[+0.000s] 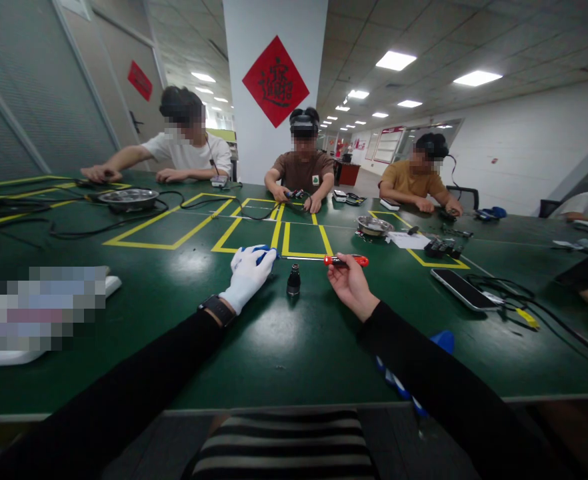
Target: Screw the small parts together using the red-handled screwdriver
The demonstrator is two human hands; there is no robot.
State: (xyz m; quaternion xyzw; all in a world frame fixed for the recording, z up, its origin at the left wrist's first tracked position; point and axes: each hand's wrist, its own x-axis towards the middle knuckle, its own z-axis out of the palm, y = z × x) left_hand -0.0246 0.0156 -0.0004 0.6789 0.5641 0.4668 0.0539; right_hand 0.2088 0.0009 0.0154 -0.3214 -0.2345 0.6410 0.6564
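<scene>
Screwdriver (328, 259) with a red handle is spanning the gap between the person's two hands in the head view, its shaft running sideways over the green table (174, 373). A small black cylindrical part (293, 281) is standing upright on the near side of the shaft, between the hands and apart from both. Yellow tape outlines (307, 255) are marking the tabletop beyond. To the right, a phone (463, 289) is lying near black cables (511, 293); farther off, a metal dish (374, 228), a white paper (405, 241) and some black parts (443, 249) are sitting close together. A blue-and-white item (443, 341) is lying partly hidden under the right forearm. Three co-workers are sitting across the table.

Both forearms, in black sleeves, are reaching forward and converging. The right hand (350, 285), bare, is turning its palm inward and upward, thumb and fingers clamping the front of the handle. The left hand (251, 272), in a white glove, is keeping its back upward, fingers curling by the shaft's tip; what it is gripping cannot be told.
</scene>
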